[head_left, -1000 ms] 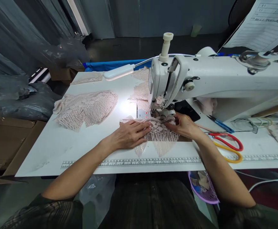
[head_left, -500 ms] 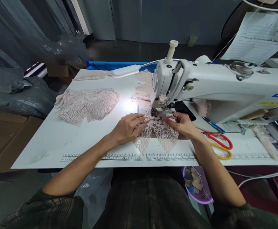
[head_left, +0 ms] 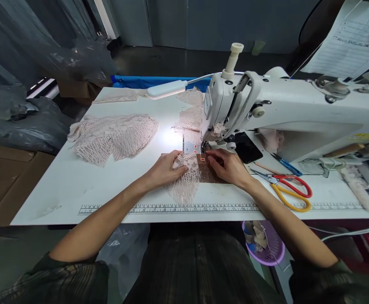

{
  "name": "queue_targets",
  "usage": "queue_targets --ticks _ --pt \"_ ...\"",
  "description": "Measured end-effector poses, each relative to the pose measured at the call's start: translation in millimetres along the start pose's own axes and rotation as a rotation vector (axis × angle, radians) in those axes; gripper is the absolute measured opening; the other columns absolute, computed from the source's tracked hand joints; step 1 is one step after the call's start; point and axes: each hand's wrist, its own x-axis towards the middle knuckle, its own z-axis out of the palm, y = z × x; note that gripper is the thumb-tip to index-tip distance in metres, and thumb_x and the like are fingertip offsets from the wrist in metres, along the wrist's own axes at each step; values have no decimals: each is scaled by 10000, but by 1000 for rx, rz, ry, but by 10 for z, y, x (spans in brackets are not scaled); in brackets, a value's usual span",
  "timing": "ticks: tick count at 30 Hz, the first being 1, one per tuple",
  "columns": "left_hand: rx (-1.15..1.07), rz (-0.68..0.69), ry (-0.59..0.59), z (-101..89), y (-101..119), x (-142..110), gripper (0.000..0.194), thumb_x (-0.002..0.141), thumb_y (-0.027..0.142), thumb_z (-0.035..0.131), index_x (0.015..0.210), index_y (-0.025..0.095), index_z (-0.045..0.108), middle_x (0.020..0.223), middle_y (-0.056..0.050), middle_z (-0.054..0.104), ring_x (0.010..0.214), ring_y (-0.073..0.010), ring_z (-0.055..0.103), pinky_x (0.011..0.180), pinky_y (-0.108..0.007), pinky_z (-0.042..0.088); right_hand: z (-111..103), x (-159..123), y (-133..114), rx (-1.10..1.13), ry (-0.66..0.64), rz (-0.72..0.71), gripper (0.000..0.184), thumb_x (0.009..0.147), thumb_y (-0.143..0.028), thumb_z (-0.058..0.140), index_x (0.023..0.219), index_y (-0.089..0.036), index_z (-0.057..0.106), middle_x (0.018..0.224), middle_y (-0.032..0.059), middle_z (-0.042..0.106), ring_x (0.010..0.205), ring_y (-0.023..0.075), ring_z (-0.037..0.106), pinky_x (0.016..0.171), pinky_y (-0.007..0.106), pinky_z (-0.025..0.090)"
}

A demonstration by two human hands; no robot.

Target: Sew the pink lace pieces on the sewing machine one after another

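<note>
A piece of pale pink lace (head_left: 184, 185) hangs toward the table's front edge, just left of the sewing machine's needle area. My left hand (head_left: 167, 169) is closed on its upper left part, the thumb lying over the lace. My right hand (head_left: 228, 166) is by the presser foot (head_left: 204, 147), thumb and fingertips pressed together above the brown plate (head_left: 214, 176). What those fingertips hold, if anything, is too small to make out. More lace (head_left: 191, 117) lies behind the needle, left of the white sewing machine (head_left: 225, 99).
Folded lace pieces (head_left: 115, 137) lie on the left of the white table (head_left: 51, 185). Right of my right hand are scissors (head_left: 292, 192), a dark phone (head_left: 248, 147) and a blue tool (head_left: 287, 164). A lit lamp (head_left: 167, 89) reaches over the table. Below is a purple basket (head_left: 275, 253).
The lace has shifted left with my left hand and is folded narrower, baring the brown plate. My right hand has let go of the lace's right end and moved left to the presser foot.
</note>
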Motion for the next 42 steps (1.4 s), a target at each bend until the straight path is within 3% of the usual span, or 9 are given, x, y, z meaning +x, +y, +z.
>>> queue_targets --ticks 4,7,10,14,18,23,29,34,42 --pt "-50 -26 35 45 26 2 473 834 392 649 1233 146 586 1021 -87 724 831 -220 684 727 -350 531 9 -98 124 -263 -61 -306 394 975 -284 458 1325 -191 612 1103 143 614 1019 250 592 908 426 512" --pt "-76 -128 86 63 33 8 646 829 444 663 1370 140 484 1070 -115 717 925 -248 690 798 -381 535 66 -75 145 -417 -82 -388 382 967 -267 470 1318 -218 614 1112 146 577 1048 278 546 923 473 491" --pt "-86 -187 80 36 0 16 791 802 489 695 1445 138 396 1074 -132 711 988 -276 682 838 -406 527 81 -8 170 -471 -103 -371 365 969 -261 457 1295 -220 616 1109 147 565 1009 280 538 876 470 498" --pt "-208 -188 -34 -25 -95 41 759 790 468 716 1413 142 430 1103 -143 706 993 -275 682 822 -398 528 83 24 223 -419 -81 -354 371 985 -287 422 1312 -198 575 1124 156 562 1023 287 518 887 473 486" --pt "-281 -202 -41 -43 -118 62 784 744 438 773 1392 144 443 1064 -125 715 910 -237 682 734 -336 521 104 -30 237 -370 -44 -348 425 989 -298 416 1385 -153 470 1180 168 560 1052 292 492 926 498 452" --pt "-204 -262 67 -35 -55 77 864 690 452 817 1403 142 440 872 -32 677 689 -155 615 607 -259 458 101 -68 189 -395 -104 -360 358 983 -280 444 1321 -205 534 1190 141 559 1079 290 484 933 495 422" --pt "-203 -220 170 -19 -73 91 788 723 481 765 1372 143 472 788 33 543 629 -108 517 582 -232 417 137 -61 179 -441 -71 -313 334 968 -233 439 1264 -160 575 1214 159 558 1105 301 482 943 506 413" --pt "-225 -215 59 -28 -16 56 744 774 468 728 1381 143 448 689 74 438 540 -85 422 516 -217 314 135 -83 221 -371 -47 -352 354 970 -255 436 1282 -183 586 1209 142 578 1121 295 495 936 498 431" --pt "-203 -231 -70 -45 -10 34 876 732 423 774 1442 111 367 732 52 457 601 -112 471 535 -236 346 130 -85 245 -297 -35 -357 349 962 -235 453 1265 -203 621 1201 130 586 1135 284 504 951 487 446"
